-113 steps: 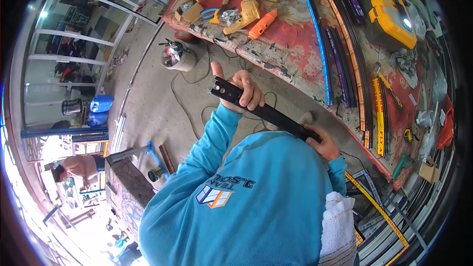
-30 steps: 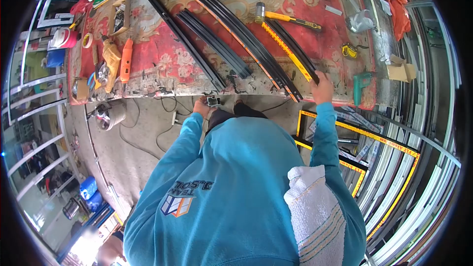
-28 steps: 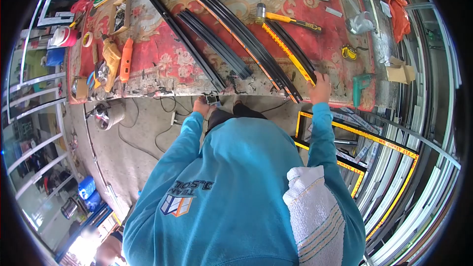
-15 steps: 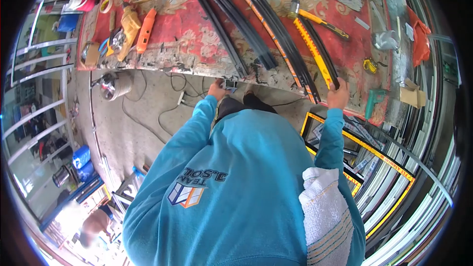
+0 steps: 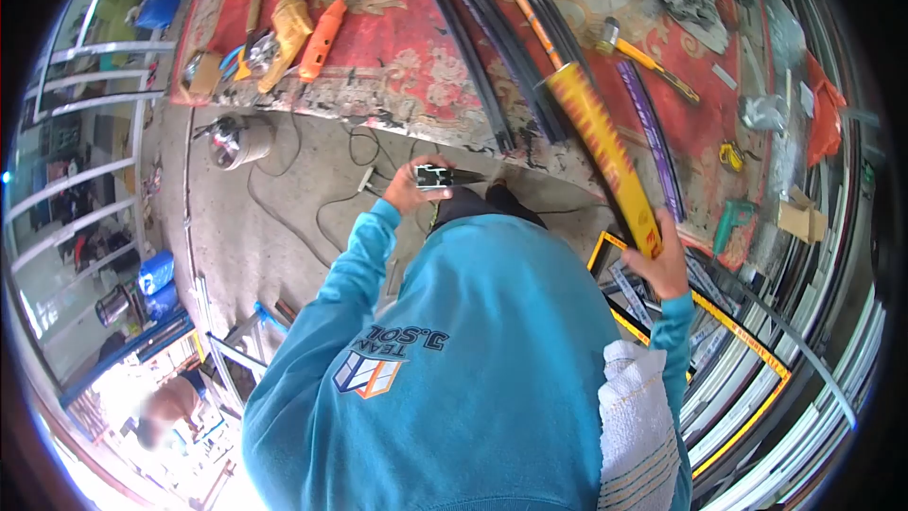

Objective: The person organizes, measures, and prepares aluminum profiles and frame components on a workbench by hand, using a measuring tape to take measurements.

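A small cardboard box [image 5: 200,76] sits by the desk's [image 5: 397,71] front left corner, with a bucket [image 5: 243,144] on the floor [image 5: 222,227] nearby. Next come a yellow power tool [image 5: 287,38] and an orange one. The left hand [image 5: 407,189] has its fingers clamped on a black profile [image 5: 434,176], seen end-on, in front of the desk's front edge. Dark profiles [image 5: 459,47] lie on the desk, pointing toward that edge. The yellow-labelled profile [image 5: 602,144] slants across an orange-edged bundle [image 5: 523,2]; its near end reaches past the front edge, where the right hand [image 5: 665,260] grips it, thumb and fingers on opposite sides. Beyond are a purple-labelled profile [image 5: 651,137], a hammer [image 5: 653,66], a tape measure [image 5: 731,157] and, near the front right corner, a green tool [image 5: 732,227].
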A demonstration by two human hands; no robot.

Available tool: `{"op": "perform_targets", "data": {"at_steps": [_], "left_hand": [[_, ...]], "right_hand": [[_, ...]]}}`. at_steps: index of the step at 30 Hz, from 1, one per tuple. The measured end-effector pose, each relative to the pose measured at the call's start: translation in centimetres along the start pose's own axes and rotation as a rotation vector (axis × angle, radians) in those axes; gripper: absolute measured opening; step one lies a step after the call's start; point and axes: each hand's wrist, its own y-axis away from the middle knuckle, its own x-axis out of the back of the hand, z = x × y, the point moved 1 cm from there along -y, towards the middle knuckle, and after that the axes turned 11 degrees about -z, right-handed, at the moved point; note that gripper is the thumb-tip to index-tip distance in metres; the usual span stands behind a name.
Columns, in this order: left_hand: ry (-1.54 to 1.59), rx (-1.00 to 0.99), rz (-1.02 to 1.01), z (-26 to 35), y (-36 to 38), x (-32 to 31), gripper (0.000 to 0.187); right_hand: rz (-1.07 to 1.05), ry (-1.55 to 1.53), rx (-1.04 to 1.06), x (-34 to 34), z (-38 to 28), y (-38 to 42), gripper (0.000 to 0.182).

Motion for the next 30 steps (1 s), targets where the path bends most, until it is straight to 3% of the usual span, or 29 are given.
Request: {"op": "perform_targets", "data": {"at_steps": [2,3,5,9,11,13,15,17,23,25,30], "left_hand": [[0.084,-0.301,0.055,4.8,2.3,1.9,0.059],[0.068,-0.308,0.082,7.4,3.2,2.6,0.059],[0.308,-0.575,0.068,11.5,4.3,3.6,0.059],[0.595,-0.838,0.086,17.6,5.1,4.9,0.073],[0.510,-0.798,0.120,19.6,6.0,4.6,0.074],[0.545,-0.768,0.191,19.7,6.0,4.6,0.072],[0.560,-0.799,0.088,19.6,6.0,5.3,0.071],[0.518,-0.747,0.244,21.1,6.5,4.8,0.073],[0.421,-0.735,0.189,22.7,7.4,5.3,0.069],[0.355,-0.708,0.301,23.0,7.1,5.4,0.068],[0.409,-0.657,0.141,24.9,7.2,4.6,0.062]], "right_hand": [[-0.076,0.194,0.042,-0.7,-5.5,0.5,0.083],[-0.101,0.215,0.036,-1.1,-7.1,0.5,0.081],[-0.083,0.289,0.191,-1.3,-8.6,-0.3,0.081],[0.143,0.546,0.603,-0.8,-15.8,-1.2,0.091],[0.357,0.897,0.762,-0.2,-18.8,-1.1,0.097],[0.400,0.885,0.835,-0.1,-21.3,-1.3,0.097],[0.479,0.941,0.930,0.0,-22.4,-1.4,0.097],[0.482,0.954,0.958,0.4,-23.0,-1.4,0.095],[0.530,1.080,1.003,1.0,-24.7,-1.1,0.091],[0.510,1.176,0.994,1.7,-25.3,-0.8,0.093],[0.464,1.226,0.994,3.9,-27.2,-0.1,0.094]]}}
